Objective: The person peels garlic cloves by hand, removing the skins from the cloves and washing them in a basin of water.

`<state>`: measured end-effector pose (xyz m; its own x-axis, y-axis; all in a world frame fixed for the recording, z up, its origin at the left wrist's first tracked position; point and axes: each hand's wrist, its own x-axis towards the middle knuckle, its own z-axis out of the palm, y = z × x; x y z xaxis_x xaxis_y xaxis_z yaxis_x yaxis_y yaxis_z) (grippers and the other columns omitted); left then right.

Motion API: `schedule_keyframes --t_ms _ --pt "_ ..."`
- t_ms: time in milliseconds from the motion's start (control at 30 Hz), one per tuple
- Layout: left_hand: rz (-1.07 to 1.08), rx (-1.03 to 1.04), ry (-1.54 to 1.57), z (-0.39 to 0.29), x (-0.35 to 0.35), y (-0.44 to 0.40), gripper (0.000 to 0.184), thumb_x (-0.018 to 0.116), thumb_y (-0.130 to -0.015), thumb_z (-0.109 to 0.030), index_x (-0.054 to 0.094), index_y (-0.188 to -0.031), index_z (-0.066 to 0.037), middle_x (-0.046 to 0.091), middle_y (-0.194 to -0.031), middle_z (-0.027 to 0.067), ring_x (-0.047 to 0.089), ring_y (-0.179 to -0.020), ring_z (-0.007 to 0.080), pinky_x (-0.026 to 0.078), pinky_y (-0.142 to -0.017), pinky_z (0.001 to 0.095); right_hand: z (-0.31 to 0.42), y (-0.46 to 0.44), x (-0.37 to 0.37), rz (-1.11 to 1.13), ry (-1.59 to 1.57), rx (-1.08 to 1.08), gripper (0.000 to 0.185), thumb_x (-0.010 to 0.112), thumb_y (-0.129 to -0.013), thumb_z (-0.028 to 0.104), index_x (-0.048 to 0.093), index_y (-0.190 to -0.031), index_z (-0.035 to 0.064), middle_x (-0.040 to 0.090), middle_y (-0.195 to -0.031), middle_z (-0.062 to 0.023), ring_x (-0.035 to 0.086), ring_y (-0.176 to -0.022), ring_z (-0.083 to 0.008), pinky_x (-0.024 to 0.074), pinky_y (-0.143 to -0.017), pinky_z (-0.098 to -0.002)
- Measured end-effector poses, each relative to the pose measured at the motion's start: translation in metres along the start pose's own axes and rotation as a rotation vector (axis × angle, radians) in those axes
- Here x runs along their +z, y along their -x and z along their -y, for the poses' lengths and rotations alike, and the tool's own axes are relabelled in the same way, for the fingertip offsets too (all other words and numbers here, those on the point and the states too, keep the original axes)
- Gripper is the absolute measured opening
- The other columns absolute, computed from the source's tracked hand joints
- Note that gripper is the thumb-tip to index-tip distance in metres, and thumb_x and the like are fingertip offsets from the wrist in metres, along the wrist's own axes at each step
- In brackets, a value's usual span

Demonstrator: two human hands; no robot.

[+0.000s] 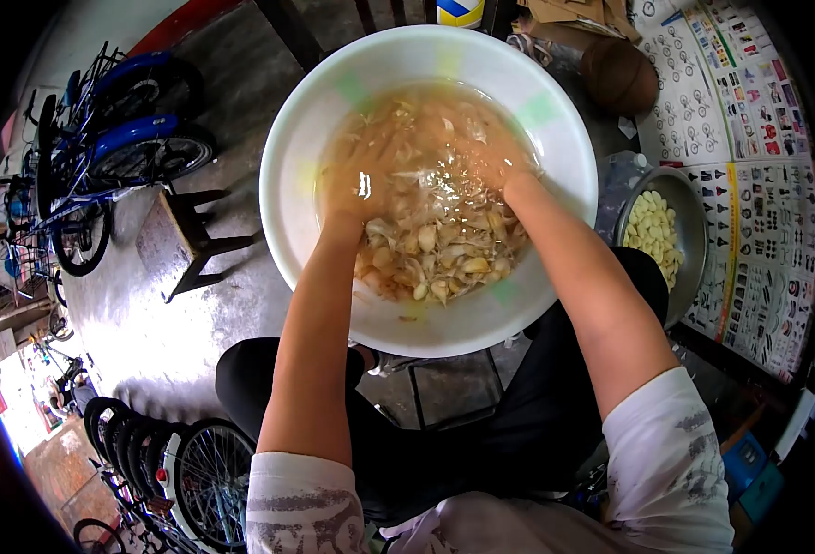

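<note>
A large white basin [287, 194] holds cloudy brownish water with many garlic cloves [435, 263] and loose papery skins in it. On the basin's left side, my left hand [357, 185] is under the water to the wrist, beside the cloves. My right hand [500, 164] is sunk in the water at the right side. Ripples, glare and murk blur the fingers of both hands, so whether they grip any garlic is hidden. Peeled garlic cloves [654, 235] lie in a metal bowl [694, 222] to the right of the basin.
Newspaper sheets [703, 111] cover a surface at the right, and a brown round object [618, 76] sits near them. A wooden stool [181, 240] stands on the floor at left. Bicycles [131, 138] line the left side, and a row of wheels [209, 480] is at lower left.
</note>
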<state>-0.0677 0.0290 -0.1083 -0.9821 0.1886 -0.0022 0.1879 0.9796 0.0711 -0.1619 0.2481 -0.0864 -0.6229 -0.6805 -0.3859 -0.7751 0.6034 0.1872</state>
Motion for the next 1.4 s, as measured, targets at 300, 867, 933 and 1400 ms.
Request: schedule_keyframes --t_ms 300,867,933,1400 --pt "0.067 -0.072 0.002 -0.008 -0.006 -0.003 0.087 0.074 -0.075 -0.024 0.033 -0.151 -0.020 0.026 -0.160 0.0029 0.026 -0.147 0.0237 0.029 -0.116 0.0482 -0.003 -0.023 0.054 -0.291 -0.112 -0.072 0.064 0.054 -0.090 0.031 0.036 -0.150 0.0239 0.020 -0.163 0.0005 0.023 -0.148 -0.0232 0.0215 -0.121 -0.0418" --pt "0.057 -0.052 -0.047 -0.009 -0.006 -0.004 0.085 0.066 -0.083 -0.039 0.025 -0.156 -0.026 0.023 -0.162 0.0022 0.021 -0.149 0.0242 0.024 -0.118 0.0496 0.006 -0.003 0.008 -0.283 -0.232 0.047 0.082 0.055 -0.089 0.049 0.016 -0.157 0.0281 0.011 -0.165 -0.0017 0.014 -0.151 -0.0252 0.0162 -0.122 -0.0436" --pt "0.092 -0.070 0.005 -0.010 -0.008 -0.002 0.087 0.066 -0.082 -0.042 0.024 -0.156 -0.026 0.024 -0.162 0.0032 0.020 -0.149 0.0264 0.024 -0.118 0.0499 0.004 -0.004 0.011 -0.290 -0.300 -0.021 0.079 0.051 -0.092 0.048 0.015 -0.158 0.0274 0.008 -0.165 -0.0027 0.014 -0.151 -0.0279 0.0167 -0.122 -0.0435" --pt "-0.040 -0.051 0.097 -0.017 -0.033 0.007 0.085 0.068 -0.079 -0.025 0.028 -0.155 -0.024 0.017 -0.163 0.0037 0.018 -0.149 0.0297 0.025 -0.117 0.0513 -0.002 0.014 -0.017 -0.157 -0.343 -0.059 0.083 0.063 -0.082 0.010 0.027 -0.155 0.0265 0.011 -0.165 -0.0026 0.020 -0.150 -0.0278 0.0362 -0.114 -0.0457"
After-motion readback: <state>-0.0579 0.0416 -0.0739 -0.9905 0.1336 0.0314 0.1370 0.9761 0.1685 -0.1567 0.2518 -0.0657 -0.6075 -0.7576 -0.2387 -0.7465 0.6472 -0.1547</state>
